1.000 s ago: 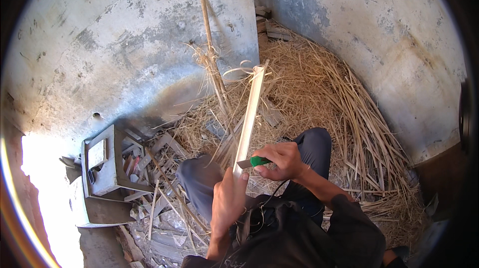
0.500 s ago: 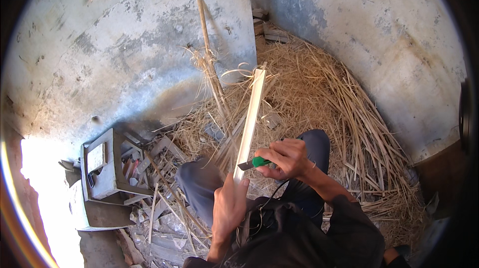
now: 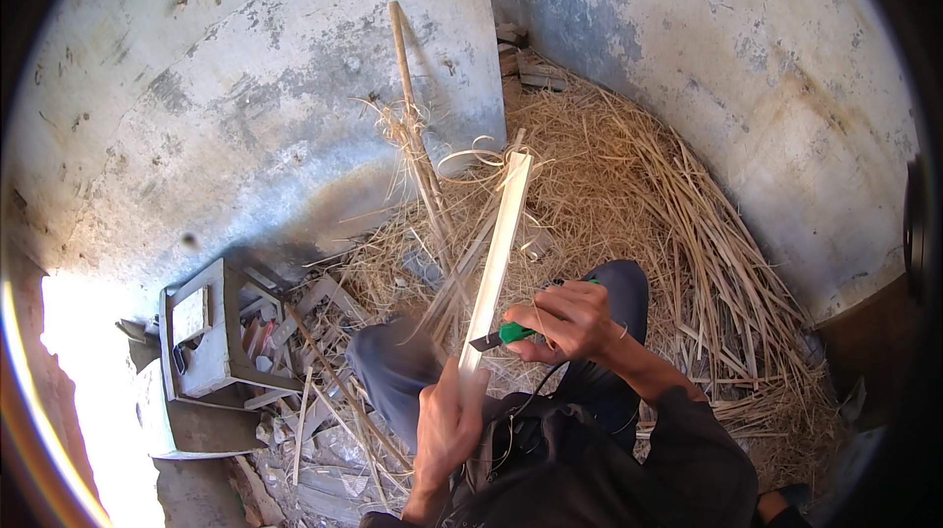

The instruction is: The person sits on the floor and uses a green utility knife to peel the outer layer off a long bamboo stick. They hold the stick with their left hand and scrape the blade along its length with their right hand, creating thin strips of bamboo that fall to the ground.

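The pale wooden slat (image 3: 497, 253) runs from lower centre up toward the straw pile (image 3: 629, 184); the left hand (image 3: 447, 425) grips its near end, while the right hand (image 3: 570, 322), closed on a green-handled knife (image 3: 503, 335), sets the blade on its right edge.

Weathered grey concrete walls (image 3: 246, 106) meeting at a corner. Straw heap (image 3: 629, 204) piled against them; wood scraps and a grey box (image 3: 201, 332), perhaps a crate, lower left. Harsh sunlight at left edge.
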